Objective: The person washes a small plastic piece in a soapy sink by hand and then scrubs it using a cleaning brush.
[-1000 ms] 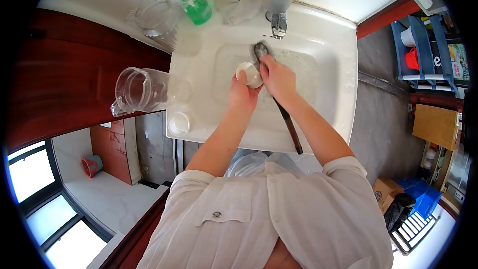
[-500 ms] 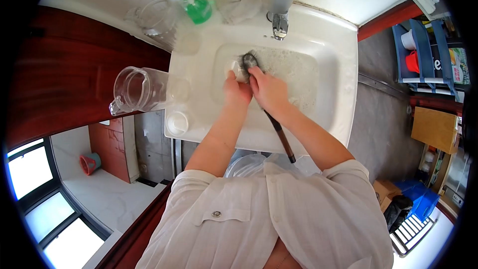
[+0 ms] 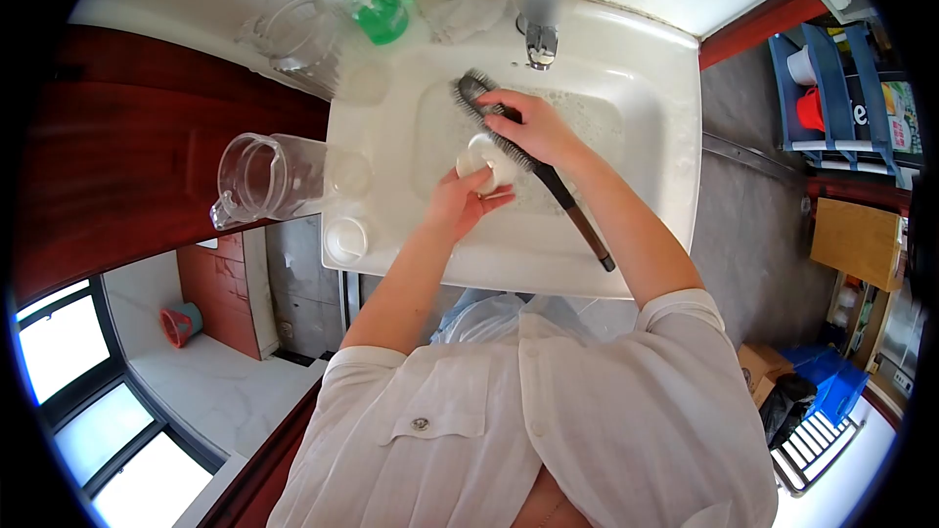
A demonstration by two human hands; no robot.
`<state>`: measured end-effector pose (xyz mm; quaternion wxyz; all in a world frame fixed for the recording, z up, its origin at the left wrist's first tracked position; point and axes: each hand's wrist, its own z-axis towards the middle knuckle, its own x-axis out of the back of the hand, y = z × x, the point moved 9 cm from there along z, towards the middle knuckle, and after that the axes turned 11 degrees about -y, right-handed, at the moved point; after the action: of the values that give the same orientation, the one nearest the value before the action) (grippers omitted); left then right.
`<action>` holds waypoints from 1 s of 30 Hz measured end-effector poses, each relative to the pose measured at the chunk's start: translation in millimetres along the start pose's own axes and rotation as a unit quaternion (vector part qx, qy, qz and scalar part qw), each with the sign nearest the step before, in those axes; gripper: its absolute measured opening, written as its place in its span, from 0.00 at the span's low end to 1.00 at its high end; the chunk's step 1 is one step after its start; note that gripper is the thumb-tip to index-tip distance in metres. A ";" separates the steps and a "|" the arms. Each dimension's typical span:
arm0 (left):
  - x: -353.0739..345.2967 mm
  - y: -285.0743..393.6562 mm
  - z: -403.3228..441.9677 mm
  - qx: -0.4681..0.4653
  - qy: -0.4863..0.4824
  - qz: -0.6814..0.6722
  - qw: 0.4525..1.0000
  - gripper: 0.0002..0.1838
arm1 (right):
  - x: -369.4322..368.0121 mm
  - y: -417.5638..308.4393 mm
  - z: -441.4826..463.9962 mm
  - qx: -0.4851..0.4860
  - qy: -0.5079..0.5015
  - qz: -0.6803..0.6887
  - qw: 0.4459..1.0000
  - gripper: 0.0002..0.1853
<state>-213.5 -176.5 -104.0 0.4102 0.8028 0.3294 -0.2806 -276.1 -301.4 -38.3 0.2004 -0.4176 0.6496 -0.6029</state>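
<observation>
Above the sink (image 3: 668, 166), the fingers of your right hand (image 3: 536, 127) curl around the bristled brush (image 3: 554, 185), its long axis slanting from far left to near right, while your left hand (image 3: 458, 203) grips the white round piece (image 3: 472, 158) just on the brush's near side.

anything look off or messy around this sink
Only small things. A cloth lies crumpled at the back of the sink, left of the faucet, and the seam along the wall looks dark and dirty. The brush in the right hand shows no clear damage.
</observation>
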 end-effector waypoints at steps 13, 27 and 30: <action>10.2 -12.1 11.7 0.010 0.111 0.012 0.994 0.24 | -11.8 -19.9 -22.8 -0.015 0.139 -0.208 0.968 0.10; 9.1 14.7 25.2 -0.062 0.055 -0.015 0.996 0.20 | -11.3 -30.5 -25.8 -0.015 0.110 -0.273 0.956 0.10; 2.7 18.0 24.0 -0.078 0.057 -0.062 0.993 0.21 | -11.2 -22.1 -30.2 -0.031 0.119 -0.229 0.966 0.11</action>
<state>-202.4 -204.0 -109.6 0.4343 0.7610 0.4220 -0.2328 -286.1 -272.4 -14.1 -0.0348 -0.4863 0.5742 -0.6577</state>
